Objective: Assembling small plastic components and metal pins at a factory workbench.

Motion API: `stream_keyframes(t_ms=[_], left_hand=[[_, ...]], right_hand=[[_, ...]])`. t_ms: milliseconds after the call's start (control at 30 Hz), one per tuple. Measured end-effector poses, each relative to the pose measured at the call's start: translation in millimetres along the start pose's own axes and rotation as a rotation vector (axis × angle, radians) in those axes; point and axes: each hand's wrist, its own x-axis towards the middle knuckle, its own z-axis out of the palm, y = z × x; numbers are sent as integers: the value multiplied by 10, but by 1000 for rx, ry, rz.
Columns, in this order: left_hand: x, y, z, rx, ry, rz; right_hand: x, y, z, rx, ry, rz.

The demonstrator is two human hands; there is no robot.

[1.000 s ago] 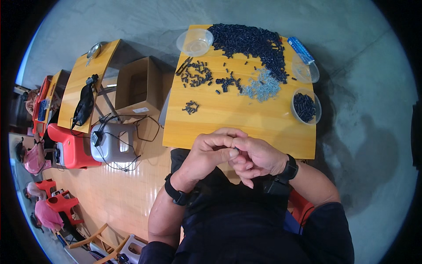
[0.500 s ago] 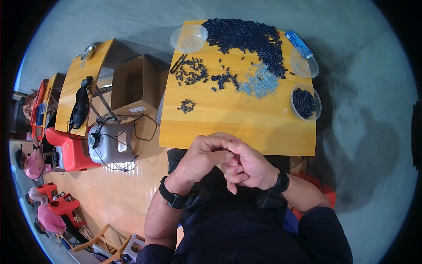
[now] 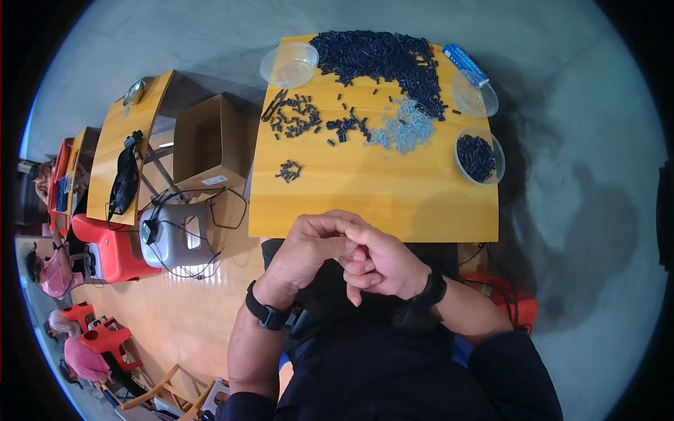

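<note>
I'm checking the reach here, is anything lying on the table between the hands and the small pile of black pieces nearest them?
Nothing visible. The left hand and right hand are clasped together at the table's near edge, and only bare wood lies between them and the small black cluster.

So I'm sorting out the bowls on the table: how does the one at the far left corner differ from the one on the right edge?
The far-left clear bowl looks empty; the right-edge bowl holds a heap of small dark pieces. The far-left clear bowl overhangs the table's far corner, while the right-edge bowl sits farther down, nearer the person. Both are round, clear and shallow.
</note>
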Motion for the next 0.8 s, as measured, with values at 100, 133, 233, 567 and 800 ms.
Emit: stream_keyframes(t_ms=[100, 133, 233, 567, 800], left_hand=[[-5, 17, -17, -8, 30, -45], [8, -8, -11, -13, 33, -16], [23, -17, 48, -51, 46, 16], [76, -203, 42, 95, 18, 33], [112, -315, 91, 103, 61, 58]], right_hand=[[19, -49, -115, 56, -98, 133], [7, -75, -118, 54, -103, 138], [-31, -134, -123, 53, -121, 93], [-130, -102, -205, -140, 109, 74], [-380, -440, -629, -693, 578, -383]])
